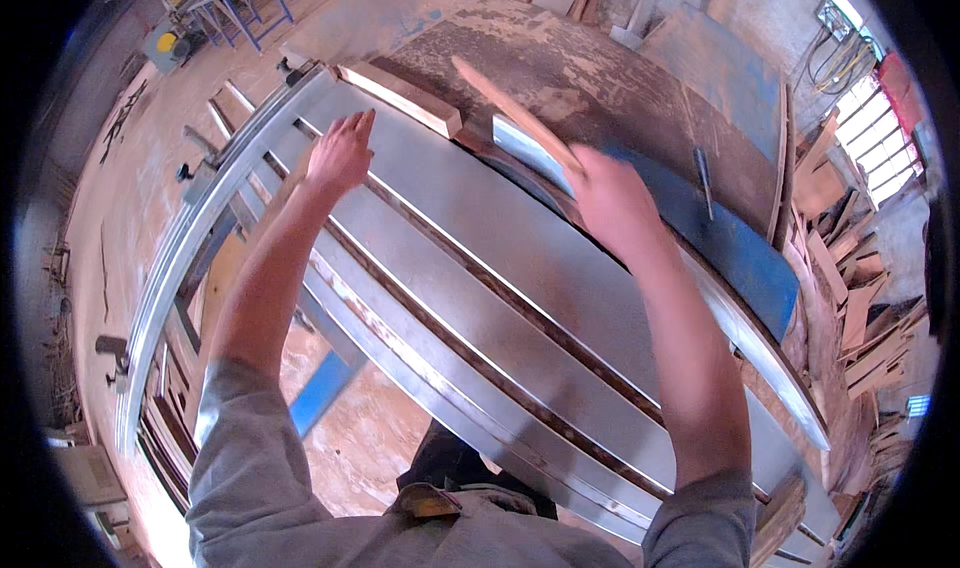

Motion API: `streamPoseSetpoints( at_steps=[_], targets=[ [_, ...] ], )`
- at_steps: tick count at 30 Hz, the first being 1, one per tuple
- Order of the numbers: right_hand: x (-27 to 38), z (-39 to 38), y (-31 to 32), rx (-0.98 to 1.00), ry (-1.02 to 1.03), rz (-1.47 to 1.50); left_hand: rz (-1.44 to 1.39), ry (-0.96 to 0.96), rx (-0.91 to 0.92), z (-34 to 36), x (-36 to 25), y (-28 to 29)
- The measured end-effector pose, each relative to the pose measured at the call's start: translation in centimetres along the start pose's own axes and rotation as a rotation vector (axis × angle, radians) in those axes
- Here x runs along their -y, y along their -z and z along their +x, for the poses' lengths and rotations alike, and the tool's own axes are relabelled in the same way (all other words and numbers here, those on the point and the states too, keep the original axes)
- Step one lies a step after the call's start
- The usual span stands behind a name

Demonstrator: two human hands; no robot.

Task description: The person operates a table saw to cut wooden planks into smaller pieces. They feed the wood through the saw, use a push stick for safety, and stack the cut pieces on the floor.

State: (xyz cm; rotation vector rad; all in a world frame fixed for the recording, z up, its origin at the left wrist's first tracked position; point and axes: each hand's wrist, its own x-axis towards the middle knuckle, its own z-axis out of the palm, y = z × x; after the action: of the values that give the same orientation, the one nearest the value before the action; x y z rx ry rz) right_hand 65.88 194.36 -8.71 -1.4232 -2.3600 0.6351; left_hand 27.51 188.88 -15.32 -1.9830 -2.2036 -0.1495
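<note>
Wooden strip (515, 108), reddish-brown and narrow, raised slantwise above the far side of a grey metal bed (480, 218); its far end points up and to the left, its near end disappears into the right hand (612, 196). Right hand clamped around that near end, slightly blurred. Left hand (342, 155) well apart from it, over the left part of the bed, fingers drawn together and bent (cannot tell whether it grips anything, or whether it touches the metal). Bed crossed lengthwise by long dark slots (480, 253), running from upper left to lower right. Pale wooden block (405, 100) lies along the bed's far edge, between the two hands as seen from above. Beyond, a broad brown tabletop (530, 53) with a worn, patchy surface. To the right, a blue panel (720, 243) with a slim dark tool (704, 183) near its upper edge. Further right, a heap of wood offcuts (855, 298) below a barred window (880, 138), coiled cable (840, 68) on the wall. Upper left, a stand with blue legs (240, 13) on the dusty floor (130, 208). Grey sleeves (250, 438) on both arms.
</note>
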Motion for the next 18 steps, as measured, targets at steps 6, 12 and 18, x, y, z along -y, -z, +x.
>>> streamPoseSetpoints(
  at_steps=[6,12,18],
  targets=[
    [-3.8,-18.4,-4.6,0.058,-0.441,0.128,0.171,-0.154,0.073,12.8,8.2,-7.2],
    [-1.8,-33.5,-8.2,0.021,-0.775,0.205,0.195,-0.169,0.159,18.3,10.0,-11.3],
    [-2.0,-39.4,-11.0,-0.219,-0.959,0.389,0.099,-0.106,-0.08,18.0,8.5,-4.9]
  ],
)
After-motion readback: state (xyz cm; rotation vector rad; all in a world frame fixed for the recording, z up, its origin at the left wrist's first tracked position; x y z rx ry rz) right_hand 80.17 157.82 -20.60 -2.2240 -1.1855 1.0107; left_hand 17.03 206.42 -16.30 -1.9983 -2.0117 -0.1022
